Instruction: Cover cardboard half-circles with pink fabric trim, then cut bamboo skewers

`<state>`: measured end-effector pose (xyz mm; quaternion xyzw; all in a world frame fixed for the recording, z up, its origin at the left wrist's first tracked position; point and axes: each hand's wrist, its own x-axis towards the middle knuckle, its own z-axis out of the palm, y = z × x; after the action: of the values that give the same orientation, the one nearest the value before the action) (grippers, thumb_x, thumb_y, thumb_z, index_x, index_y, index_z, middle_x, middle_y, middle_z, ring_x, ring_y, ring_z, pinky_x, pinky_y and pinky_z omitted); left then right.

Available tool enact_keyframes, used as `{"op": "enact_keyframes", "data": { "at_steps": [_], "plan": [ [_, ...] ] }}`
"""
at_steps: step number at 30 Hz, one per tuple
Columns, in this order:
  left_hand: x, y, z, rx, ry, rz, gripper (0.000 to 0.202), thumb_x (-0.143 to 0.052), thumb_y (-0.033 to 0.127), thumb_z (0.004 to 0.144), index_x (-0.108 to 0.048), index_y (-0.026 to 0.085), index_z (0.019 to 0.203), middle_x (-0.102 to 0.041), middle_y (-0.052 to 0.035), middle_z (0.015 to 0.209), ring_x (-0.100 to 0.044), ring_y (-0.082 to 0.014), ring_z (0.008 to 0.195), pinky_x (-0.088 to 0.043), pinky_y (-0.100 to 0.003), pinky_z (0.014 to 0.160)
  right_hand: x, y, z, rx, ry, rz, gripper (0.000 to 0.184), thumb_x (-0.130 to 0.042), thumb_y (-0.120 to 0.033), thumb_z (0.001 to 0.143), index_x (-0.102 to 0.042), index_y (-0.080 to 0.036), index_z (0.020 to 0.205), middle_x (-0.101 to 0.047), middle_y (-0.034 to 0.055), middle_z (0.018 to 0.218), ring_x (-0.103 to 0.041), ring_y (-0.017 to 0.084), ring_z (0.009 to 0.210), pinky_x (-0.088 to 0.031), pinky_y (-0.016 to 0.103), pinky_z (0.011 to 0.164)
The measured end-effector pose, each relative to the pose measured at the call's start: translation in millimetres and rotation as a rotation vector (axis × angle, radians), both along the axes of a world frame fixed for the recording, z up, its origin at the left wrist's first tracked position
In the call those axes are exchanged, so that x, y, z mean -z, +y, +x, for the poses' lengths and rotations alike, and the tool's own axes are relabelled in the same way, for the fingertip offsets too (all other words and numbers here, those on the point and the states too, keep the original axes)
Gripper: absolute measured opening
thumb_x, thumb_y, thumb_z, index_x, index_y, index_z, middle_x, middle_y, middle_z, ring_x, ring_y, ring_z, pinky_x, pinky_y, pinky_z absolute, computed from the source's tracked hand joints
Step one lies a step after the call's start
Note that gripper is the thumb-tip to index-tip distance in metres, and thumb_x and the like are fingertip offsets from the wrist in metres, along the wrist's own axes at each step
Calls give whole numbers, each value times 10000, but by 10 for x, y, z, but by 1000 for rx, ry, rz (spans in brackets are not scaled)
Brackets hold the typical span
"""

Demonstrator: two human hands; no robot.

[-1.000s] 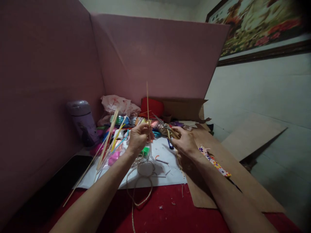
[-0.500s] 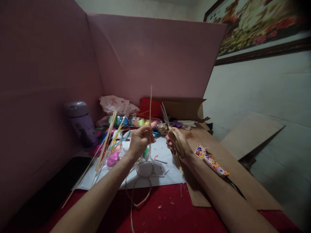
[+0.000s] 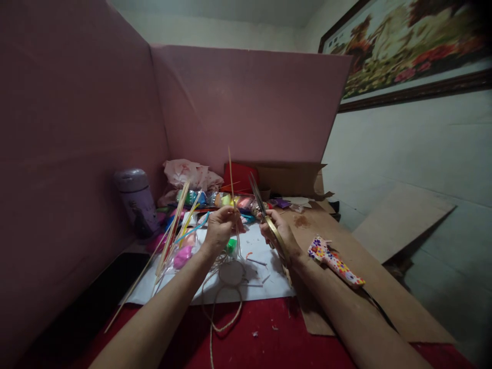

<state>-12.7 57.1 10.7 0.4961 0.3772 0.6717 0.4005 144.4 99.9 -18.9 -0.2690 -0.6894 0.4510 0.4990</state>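
Note:
My left hand (image 3: pixel 222 230) pinches a thin wooden stick (image 3: pixel 231 177) that stands nearly upright, its pointed end above my fingers. In my right hand (image 3: pixel 279 233) is a pair of scissors (image 3: pixel 255 189), blades pointing up and slightly left, a little apart from the stick. Below my left hand, a loop of twine (image 3: pixel 226 325) trails over the white paper (image 3: pixel 251 294) and down the red cloth. Beside it lies a green lump (image 3: pixel 231 246), and small cut bits lie scattered on the paper.
Several wooden sticks (image 3: pixel 175 225) lean at left near a purple bottle (image 3: pixel 137 202) and a dark flat object (image 3: pixel 111 282). Packs of coloured clay (image 3: pixel 226 199) lie behind. A flower-patterned glue gun (image 3: pixel 334 261) rests on cardboard (image 3: pixel 369 297) at right.
The stick in my left hand has tilted slightly left at its top. The scissors have turned a little and their blades now look closer together. My view has shifted slightly.

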Motion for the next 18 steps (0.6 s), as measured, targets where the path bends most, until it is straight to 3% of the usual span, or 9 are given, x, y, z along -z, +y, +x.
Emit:
{"op": "enact_keyframes", "data": {
  "at_steps": [14, 18],
  "plan": [
    [54, 63, 20, 77, -99, 15, 305, -683, 396, 674, -487, 167, 630, -537, 50, 460, -498, -91, 412, -470, -241, 477, 57, 8, -8, -15, -34, 71, 446, -633, -499, 692, -481, -195, 979, -475, -32, 676, -402, 91, 515, -359, 188, 429],
    [85, 101, 38, 130, -155, 26, 341, -679, 412, 680, -439, 176, 624, -437, 79, 423, -392, -61, 369, -349, -181, 396, 66, 13, -4, -28, -30, 74, 453, -651, -503, 675, -487, -202, 971, -472, -37, 662, -410, 99, 529, -351, 187, 424]
  ]
}}
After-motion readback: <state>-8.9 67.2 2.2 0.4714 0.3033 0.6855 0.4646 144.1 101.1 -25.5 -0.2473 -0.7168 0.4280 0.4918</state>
